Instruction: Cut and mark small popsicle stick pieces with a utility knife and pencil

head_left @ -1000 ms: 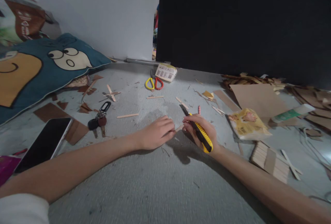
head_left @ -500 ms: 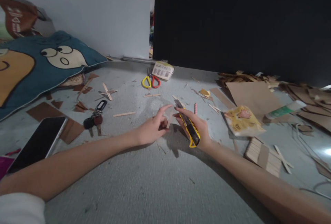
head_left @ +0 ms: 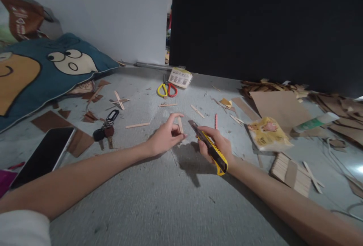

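Note:
My left hand (head_left: 166,136) pinches a short piece of wooden craft stick (head_left: 180,125) upright between thumb and forefinger, just above the grey floor (head_left: 170,200). To its right my right hand (head_left: 217,145) is wrapped round a yellow and black utility knife (head_left: 211,148), whose blade end points up and left toward the stick piece. The two hands are a few centimetres apart.
Loose craft sticks (head_left: 137,125) and scraps litter the floor. Scissors (head_left: 167,89) and a small packet (head_left: 180,77) lie further back. Keys (head_left: 106,128), a phone (head_left: 42,157) and a blue cushion (head_left: 42,75) are left. A yellow packet (head_left: 268,132), glue tube (head_left: 314,123), stick bundle (head_left: 290,172) and cardboard (head_left: 280,106) are right.
My left hand has lifted the stick piece off the floor and now holds it upright. My right hand has drawn back slightly with the knife.

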A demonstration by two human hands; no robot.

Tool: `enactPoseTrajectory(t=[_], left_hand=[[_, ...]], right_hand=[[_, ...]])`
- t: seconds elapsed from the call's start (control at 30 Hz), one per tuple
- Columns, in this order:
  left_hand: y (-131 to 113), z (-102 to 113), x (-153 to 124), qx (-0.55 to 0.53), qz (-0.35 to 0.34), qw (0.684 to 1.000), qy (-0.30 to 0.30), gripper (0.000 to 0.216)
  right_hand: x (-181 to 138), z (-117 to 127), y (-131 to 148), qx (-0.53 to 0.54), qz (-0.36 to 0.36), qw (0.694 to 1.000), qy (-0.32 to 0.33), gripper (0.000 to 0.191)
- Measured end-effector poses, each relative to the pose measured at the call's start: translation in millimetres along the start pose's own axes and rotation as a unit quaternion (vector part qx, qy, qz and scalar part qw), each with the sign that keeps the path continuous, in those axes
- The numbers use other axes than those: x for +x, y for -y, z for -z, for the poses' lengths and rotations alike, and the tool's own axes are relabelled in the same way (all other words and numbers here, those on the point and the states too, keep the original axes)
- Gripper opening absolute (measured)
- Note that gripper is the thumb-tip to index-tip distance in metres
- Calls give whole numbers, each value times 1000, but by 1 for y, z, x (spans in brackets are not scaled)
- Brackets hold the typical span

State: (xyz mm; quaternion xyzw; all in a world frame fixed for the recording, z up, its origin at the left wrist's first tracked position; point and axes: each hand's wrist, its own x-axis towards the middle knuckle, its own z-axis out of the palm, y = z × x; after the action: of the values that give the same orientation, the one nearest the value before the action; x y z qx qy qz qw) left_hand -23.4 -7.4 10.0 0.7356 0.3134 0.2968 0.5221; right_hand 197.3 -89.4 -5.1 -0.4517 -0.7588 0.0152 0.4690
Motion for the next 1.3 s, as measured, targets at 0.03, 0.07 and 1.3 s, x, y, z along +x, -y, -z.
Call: enactPoseTrajectory(t=[0.03,0.07,1.3], left_hand=[[0,0,0,3,2,1000,-2,61],[0,-1,0,7,3,1000,-2,60],[1,-1,-1,62,-4,998,10,54]], right_hand=[[-2,-1,0,-4,-2,1000,-2,39],[-3,-2,0,-5,6,1000,-5,38],[8,-4,-3,37,140,988,45,43]])
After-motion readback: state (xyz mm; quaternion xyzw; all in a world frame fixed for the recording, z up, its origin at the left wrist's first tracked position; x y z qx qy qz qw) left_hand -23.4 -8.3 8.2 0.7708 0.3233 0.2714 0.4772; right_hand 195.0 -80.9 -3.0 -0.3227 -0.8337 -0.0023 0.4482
